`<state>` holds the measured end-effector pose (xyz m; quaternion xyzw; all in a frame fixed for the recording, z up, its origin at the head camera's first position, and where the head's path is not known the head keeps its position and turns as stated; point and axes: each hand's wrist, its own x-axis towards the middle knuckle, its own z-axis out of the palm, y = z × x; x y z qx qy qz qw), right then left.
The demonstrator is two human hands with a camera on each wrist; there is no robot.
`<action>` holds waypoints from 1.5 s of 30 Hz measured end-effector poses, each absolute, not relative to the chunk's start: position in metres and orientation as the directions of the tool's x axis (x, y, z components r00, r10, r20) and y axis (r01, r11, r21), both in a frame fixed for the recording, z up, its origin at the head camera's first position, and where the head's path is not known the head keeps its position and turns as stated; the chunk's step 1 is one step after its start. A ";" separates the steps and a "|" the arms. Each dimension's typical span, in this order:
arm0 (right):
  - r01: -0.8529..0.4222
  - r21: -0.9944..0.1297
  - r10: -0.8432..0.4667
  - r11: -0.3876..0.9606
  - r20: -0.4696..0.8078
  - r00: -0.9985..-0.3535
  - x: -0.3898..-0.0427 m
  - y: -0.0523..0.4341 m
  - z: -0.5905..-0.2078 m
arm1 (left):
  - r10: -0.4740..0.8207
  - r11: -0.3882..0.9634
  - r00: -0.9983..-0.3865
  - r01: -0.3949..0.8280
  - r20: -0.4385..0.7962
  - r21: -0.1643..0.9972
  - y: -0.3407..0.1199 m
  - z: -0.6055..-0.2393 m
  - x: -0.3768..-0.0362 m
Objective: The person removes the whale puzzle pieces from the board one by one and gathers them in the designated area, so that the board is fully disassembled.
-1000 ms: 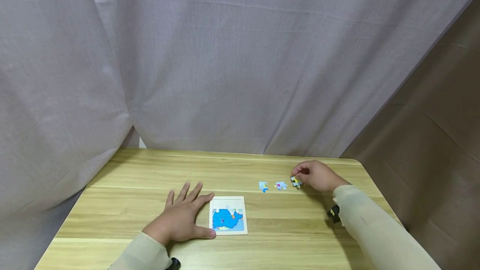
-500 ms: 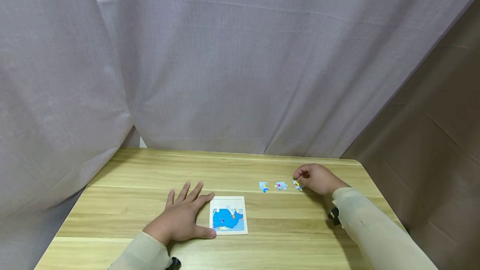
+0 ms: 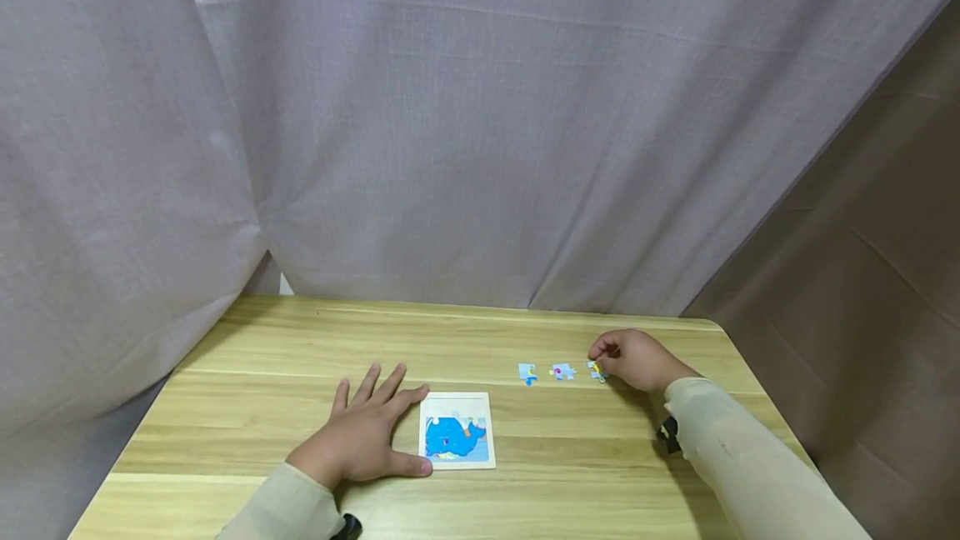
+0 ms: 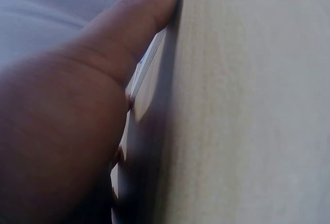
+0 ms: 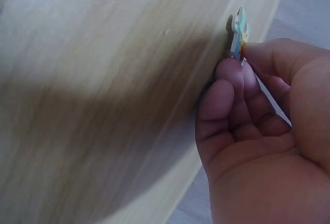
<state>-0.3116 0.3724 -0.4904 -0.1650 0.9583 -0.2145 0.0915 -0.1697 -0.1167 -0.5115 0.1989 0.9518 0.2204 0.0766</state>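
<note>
My left hand [image 3: 363, 438] lies spread on the table, its thumb on the lower left corner of a square puzzle tray [image 3: 491, 444] and its index fingertip at the upper left corner. Inside the tray, joined pieces show a blue whale [image 3: 453, 437]; the strip above them is bare. Toward the right, my right hand [image 3: 639, 359] pinches a blue and yellow jigsaw piece [image 3: 597, 370] between thumb and fingers, low at the tabletop. In the right wrist view the thumb rests on the face of that piece [image 5: 239, 35], and the other fingers curl beside it.
Two loose jigsaw pieces lie in a row left of my right hand: one with a pink swirl [image 3: 562, 372], another pale blue with a yellow mark [image 3: 527, 372]. A grey curtain [image 3: 465, 148] hangs behind the wooden table [image 3: 337, 332].
My right hand has shifted slightly right and toward me with its jigsaw piece, which was tilted and now lies flatter. The left hand and tray stay still.
</note>
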 end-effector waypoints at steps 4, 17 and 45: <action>-0.291 -0.421 -0.358 0.859 -0.088 -0.930 -0.311 0.372 -0.491 | 0.414 0.822 -0.909 0.346 -0.057 0.453 -0.117 -0.513 -0.170; -0.355 -0.411 -0.384 0.840 0.013 -0.923 -0.301 0.337 -0.473 | 0.414 0.823 -0.909 0.347 -0.057 0.449 -0.118 -0.512 -0.170; -0.679 -0.384 -0.737 0.626 -0.006 -0.676 -0.250 0.200 -0.451 | 0.407 0.829 -0.910 0.329 -0.082 0.453 -0.116 -0.511 -0.172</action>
